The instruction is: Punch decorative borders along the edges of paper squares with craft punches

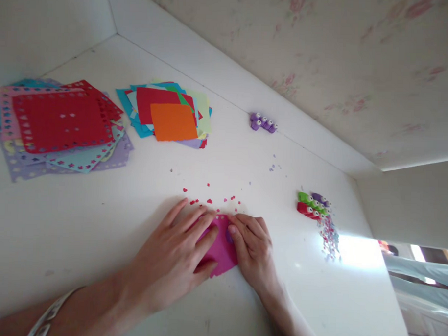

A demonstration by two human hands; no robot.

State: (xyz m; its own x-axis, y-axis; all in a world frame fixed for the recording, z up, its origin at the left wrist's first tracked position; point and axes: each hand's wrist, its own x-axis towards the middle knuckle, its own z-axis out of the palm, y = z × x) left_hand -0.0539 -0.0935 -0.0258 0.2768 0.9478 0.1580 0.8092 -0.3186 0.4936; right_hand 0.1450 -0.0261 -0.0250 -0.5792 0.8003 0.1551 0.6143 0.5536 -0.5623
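Note:
A magenta sheet of paper (223, 258) lies on the white table in front of me, with small flower-shaped holes along its far edge. My left hand (180, 242) rests on the paper's left part, fingers spread and holding it flat. At the paper's right side, my right hand (253, 242) is closed around a small purple paper punch (229, 234). Most of that punch is hidden by the fingers and thumb. Just beyond the far edge, small red and pink cut-outs (209, 201) lie scattered.
Punched paper sheets (64, 121) are piled at far left, beside a stack of coloured paper (174, 122). Purple punches (263, 122) stand near the back ledge. Green, red and purple punches (313, 206) sit at right, by a heap of confetti (329, 238).

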